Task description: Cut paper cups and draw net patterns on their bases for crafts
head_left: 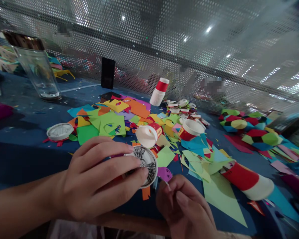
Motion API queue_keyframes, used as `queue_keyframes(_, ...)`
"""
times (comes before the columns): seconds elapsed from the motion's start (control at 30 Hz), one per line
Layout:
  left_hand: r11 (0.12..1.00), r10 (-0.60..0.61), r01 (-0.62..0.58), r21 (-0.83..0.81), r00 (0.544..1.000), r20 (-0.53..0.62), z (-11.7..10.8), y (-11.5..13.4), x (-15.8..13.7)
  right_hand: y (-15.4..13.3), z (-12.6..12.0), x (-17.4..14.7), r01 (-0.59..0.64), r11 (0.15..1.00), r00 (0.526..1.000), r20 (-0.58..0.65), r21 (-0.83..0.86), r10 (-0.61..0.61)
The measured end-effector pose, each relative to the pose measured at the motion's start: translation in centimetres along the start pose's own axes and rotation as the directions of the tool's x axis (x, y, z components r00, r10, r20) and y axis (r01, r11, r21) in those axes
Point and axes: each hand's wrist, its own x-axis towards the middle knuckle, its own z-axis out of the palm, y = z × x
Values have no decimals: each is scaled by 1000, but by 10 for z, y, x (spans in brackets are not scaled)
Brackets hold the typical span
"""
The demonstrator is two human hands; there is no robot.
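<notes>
My left hand [102, 176] curls over a round cut-off paper cup bottom [149, 162] and holds it near the table's front edge. Black pen lines cover its white face, and part of it is hidden under my fingers. An orange paper strip [146, 193] sticks out below its rim. At its right rim lies a small purple paper piece [165, 173] with a drawn face. My right hand [186, 205] is closed in a pinch beside the purple piece. A thin pale sliver [169, 192] shows at its fingertips; what it is I cannot make out.
Coloured paper scraps [109, 122] cover the middle of the blue table [84, 166]. Among them lie paper cups [149, 134] and another cup bottom [60, 131]. Farther back stand stacked cups [159, 91], a black phone-like slab [108, 73] and a glass bottle [37, 69]. A red-white cup [249, 181] lies right.
</notes>
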Motion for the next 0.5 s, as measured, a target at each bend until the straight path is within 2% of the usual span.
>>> queue_keyframes(0.1, 1000, 7, -7, 1, 1000, -7, 1, 0, -1, -2, 10, -1, 20, 999, 994, -106, -37, -24)
queue_keyframes(0.23, 1000, 1, -1, 0, 1000, -1, 2, 0, 0, -5, 27, -2, -35, 998, 950, -311, -46, 19)
queue_keyframes(0.5, 1000, 5, -5, 11, 1000, 11, 1, -1, 1, -8, 26, -1, -101, 994, 956, -280, -41, 85)
